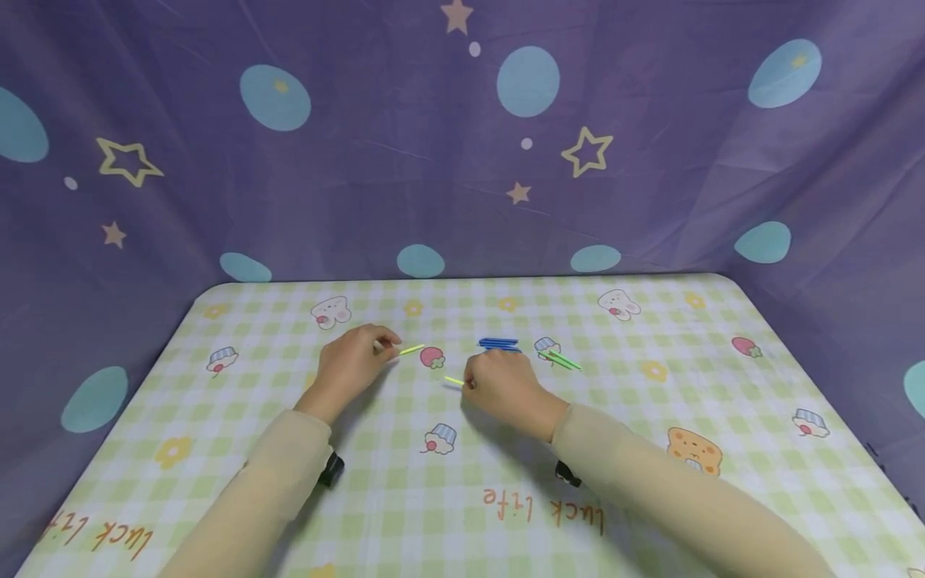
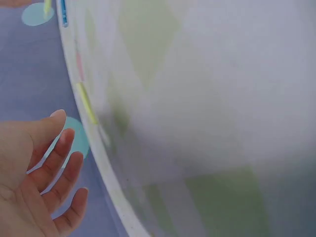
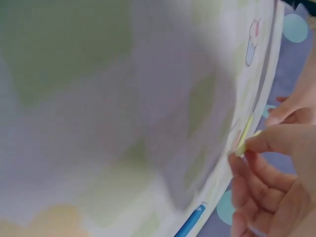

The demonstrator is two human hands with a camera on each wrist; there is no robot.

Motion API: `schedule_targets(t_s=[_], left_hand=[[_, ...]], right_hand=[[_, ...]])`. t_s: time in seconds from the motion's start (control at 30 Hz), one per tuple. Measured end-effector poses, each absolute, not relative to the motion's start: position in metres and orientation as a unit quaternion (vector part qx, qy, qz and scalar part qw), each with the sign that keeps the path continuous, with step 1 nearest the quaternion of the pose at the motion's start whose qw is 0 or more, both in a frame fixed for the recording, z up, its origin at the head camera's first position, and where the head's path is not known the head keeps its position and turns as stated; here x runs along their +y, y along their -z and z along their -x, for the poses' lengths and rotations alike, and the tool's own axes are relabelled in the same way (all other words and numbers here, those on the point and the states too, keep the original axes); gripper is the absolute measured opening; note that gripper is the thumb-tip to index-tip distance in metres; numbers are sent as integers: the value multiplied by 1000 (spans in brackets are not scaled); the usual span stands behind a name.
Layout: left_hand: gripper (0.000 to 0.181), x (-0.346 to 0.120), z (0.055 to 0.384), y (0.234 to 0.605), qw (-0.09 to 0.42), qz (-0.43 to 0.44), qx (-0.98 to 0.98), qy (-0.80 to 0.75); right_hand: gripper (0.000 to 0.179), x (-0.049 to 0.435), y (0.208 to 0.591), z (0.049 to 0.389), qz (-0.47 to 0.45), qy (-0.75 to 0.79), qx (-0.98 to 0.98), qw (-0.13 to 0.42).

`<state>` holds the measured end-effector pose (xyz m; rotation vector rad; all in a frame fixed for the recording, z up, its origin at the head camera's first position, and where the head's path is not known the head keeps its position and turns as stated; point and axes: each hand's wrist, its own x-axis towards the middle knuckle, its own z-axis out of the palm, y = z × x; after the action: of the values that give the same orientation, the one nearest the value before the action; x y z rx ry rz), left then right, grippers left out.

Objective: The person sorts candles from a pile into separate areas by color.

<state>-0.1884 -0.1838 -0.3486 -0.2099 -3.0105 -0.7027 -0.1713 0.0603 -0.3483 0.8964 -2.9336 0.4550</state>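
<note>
A short yellow stick (image 1: 412, 350) lies on the checked tablecloth just beyond the fingertips of my left hand (image 1: 352, 361). In the left wrist view this hand (image 2: 47, 173) has loosely bent fingers, with a gap between thumb and forefinger and nothing held. My right hand (image 1: 509, 391) pinches a second yellow stick (image 1: 454, 380) between thumb and forefinger, its free end pointing left. Seen from the right wrist, the pinched yellow stick (image 3: 245, 133) slants up from the fingertips. Just beyond the right hand lies a bundle of blue sticks (image 1: 499, 343), partly covered by that hand.
Several green sticks (image 1: 562, 360) lie to the right of the blue ones. The tablecloth (image 1: 390, 498) carries printed strawberries, cupcakes and lettering. A purple curtain (image 1: 405, 177) with stars and blue ovals hangs behind the table's far edge.
</note>
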Motion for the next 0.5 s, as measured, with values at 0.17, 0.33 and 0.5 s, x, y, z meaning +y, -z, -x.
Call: schedule_targets(t_s=[0.17, 0.33, 0.5], left_hand=[[19, -184, 175, 343, 25, 51, -968, 244], [22, -182, 161, 337, 23, 31, -966, 257], [23, -180, 147, 333, 24, 19, -966, 258]], right_hand=[[7, 47, 348, 185, -353, -152, -923, 16], [24, 35, 349, 199, -396, -133, -907, 49], [13, 22, 351, 213, -403, -119, -905, 65]])
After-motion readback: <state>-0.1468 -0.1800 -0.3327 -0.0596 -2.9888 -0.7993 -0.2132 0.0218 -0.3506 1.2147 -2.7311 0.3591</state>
